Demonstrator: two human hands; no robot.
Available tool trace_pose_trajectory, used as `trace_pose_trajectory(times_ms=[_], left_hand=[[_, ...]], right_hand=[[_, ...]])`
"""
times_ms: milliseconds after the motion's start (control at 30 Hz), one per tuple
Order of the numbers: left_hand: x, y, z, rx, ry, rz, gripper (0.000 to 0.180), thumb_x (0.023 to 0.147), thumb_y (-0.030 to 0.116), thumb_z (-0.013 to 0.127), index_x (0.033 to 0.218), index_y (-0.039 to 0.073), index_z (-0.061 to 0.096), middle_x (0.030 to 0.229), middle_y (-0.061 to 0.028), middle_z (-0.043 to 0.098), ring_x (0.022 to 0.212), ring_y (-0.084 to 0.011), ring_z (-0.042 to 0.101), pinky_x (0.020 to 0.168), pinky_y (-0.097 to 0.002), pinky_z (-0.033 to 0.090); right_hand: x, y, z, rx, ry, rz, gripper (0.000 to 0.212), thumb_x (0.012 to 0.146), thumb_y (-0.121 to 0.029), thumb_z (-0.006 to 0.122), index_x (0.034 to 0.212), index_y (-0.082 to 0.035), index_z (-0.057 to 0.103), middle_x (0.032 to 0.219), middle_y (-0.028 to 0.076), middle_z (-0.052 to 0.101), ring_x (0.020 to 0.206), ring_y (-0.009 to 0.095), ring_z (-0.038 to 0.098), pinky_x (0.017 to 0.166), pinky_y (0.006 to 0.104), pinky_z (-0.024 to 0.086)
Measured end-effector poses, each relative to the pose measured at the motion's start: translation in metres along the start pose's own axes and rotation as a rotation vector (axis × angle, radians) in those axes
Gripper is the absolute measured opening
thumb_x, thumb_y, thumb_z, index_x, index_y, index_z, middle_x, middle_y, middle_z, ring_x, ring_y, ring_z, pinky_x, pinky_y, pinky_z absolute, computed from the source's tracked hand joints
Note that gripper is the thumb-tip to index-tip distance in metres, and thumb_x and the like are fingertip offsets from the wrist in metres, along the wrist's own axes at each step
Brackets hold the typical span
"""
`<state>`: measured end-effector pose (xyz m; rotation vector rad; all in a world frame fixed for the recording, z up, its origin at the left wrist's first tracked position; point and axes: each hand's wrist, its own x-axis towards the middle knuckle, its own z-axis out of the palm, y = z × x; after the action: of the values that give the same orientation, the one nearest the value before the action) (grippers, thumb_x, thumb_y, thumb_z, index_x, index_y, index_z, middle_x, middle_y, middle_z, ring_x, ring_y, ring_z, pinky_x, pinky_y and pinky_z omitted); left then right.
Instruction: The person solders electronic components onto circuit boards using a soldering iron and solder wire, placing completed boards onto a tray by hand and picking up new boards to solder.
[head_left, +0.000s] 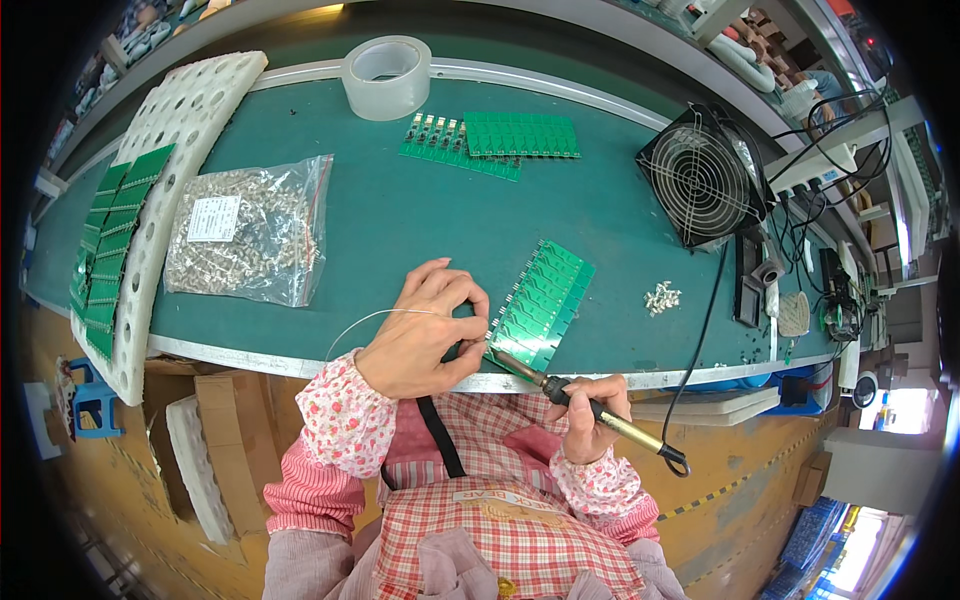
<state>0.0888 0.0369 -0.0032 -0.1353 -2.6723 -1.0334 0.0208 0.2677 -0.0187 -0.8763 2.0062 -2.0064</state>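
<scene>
My right hand (594, 412) is closed round the handle of a soldering iron (622, 427), its tip pointing up and left to the near corner of a green circuit board panel (541, 305). That panel lies at the table's front edge, with a row of metal pins along its left side. My left hand (428, 328) is closed beside this corner, fingertips pinched. A thin solder wire (372, 318) runs through it and curves down to the left. The exact point where wire, iron tip and board meet is hidden by my fingers.
A bag of small metal parts (262, 255) and a foam tray (215, 95) holding board panels (118, 235) lie left. Farther back are a tape roll (387, 95) and more panels (522, 134). Right stand a fan (700, 176), loose metal parts (661, 298), an iron holder (757, 275) and cables.
</scene>
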Motion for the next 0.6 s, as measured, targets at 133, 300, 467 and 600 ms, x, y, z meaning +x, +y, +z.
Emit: trace_pose_trajectory(times_ms=[133, 300, 467, 600], left_hand=[[-0.0001, -0.0005, -0.0008, -0.023, -0.010, -0.005, 0.008, 0.073, 0.011, 0.064, 0.070, 0.006, 0.059, 0.096, -0.0044, 0.053, 0.107, -0.0268, 0.049, 0.107, -0.0519, 0.025], [-0.0009, -0.0005, -0.0002, -0.031, -0.005, 0.000, 0.009, 0.075, 0.011, 0.063, 0.069, 0.006, 0.058, 0.098, -0.0044, 0.052, 0.107, -0.0268, 0.048, 0.108, -0.0531, 0.023], [-0.0004, -0.0008, -0.0017, -0.055, -0.019, 0.000, 0.012, 0.076, 0.013, 0.065, 0.070, 0.006, 0.058, 0.098, -0.0048, 0.052, 0.107, -0.0274, 0.048, 0.108, -0.0534, 0.022], [-0.0004, -0.0006, -0.0024, -0.045, -0.035, -0.002, 0.012, 0.077, 0.014, 0.065, 0.070, 0.006, 0.058, 0.098, -0.0049, 0.052, 0.108, -0.0275, 0.047, 0.108, -0.0534, 0.022]], right_hand=[[-0.0013, -0.0017, 0.0032, 0.038, 0.041, 0.049, 0.016, 0.090, -0.013, 0.057, 0.088, 0.001, 0.051, 0.071, 0.012, 0.064, 0.052, 0.013, 0.062, 0.048, 0.0245, 0.050], [-0.0017, -0.0010, 0.0029, 0.065, 0.052, 0.092, 0.015, 0.091, -0.012, 0.056, 0.089, 0.002, 0.050, 0.072, 0.013, 0.064, 0.053, 0.013, 0.062, 0.048, 0.0244, 0.051], [-0.0038, 0.0013, 0.0020, 0.041, 0.042, 0.036, 0.014, 0.090, -0.010, 0.057, 0.088, 0.002, 0.050, 0.078, 0.014, 0.064, 0.054, 0.013, 0.063, 0.049, 0.0248, 0.053], [-0.0042, 0.0017, 0.0026, 0.046, 0.053, 0.042, 0.012, 0.089, -0.009, 0.057, 0.087, 0.002, 0.051, 0.077, 0.013, 0.064, 0.054, 0.013, 0.063, 0.049, 0.0248, 0.053]])
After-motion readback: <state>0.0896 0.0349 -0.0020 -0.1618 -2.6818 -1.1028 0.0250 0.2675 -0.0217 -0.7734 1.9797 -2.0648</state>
